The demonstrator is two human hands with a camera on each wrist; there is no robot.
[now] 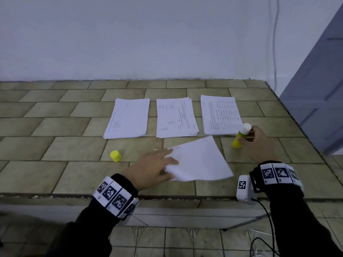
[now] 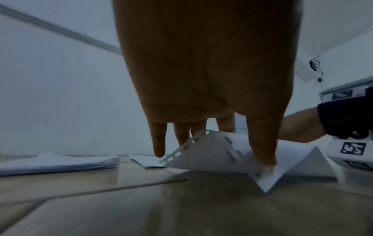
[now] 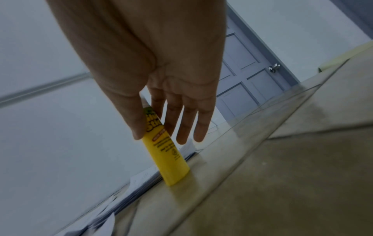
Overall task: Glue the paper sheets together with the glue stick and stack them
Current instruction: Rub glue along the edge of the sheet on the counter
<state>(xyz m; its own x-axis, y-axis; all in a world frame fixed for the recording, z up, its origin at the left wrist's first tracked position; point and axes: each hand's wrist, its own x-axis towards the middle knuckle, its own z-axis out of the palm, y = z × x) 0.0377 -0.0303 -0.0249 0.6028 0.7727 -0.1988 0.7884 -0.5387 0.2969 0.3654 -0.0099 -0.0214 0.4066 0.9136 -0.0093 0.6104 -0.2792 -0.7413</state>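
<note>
We look down on a bench faced with beige-olive tiles laid in a staggered brick pattern, its front edge rough and its back edge meeting a plain pale wall. A thin cable runs down that wall at the right, and beside it stands a grey-blue panelled door with a round metal knob. We count three stacks of printed paper lying side by side in a row toward the back of the bench, apart from one another. In front of them we count one loose white paper sheet, turned at an angle, its near part lifted off the tiles; the left wrist view shows a strip of punched slots along its raised edge. We count one glue stick, yellow-bodied with its white end up, standing tilted just in front of the right-hand stack, and one yellow cap sitting alone on the tiles, well to the left. Our left hand lies spread over the sheet's left side, fingers mostly straight, the thumb pressing a corner down. Our right hand pinches the glue stick between thumb and forefinger, the other fingers extended loosely. Both wrists wear bands of black-and-white markers over dark sleeves.
</note>
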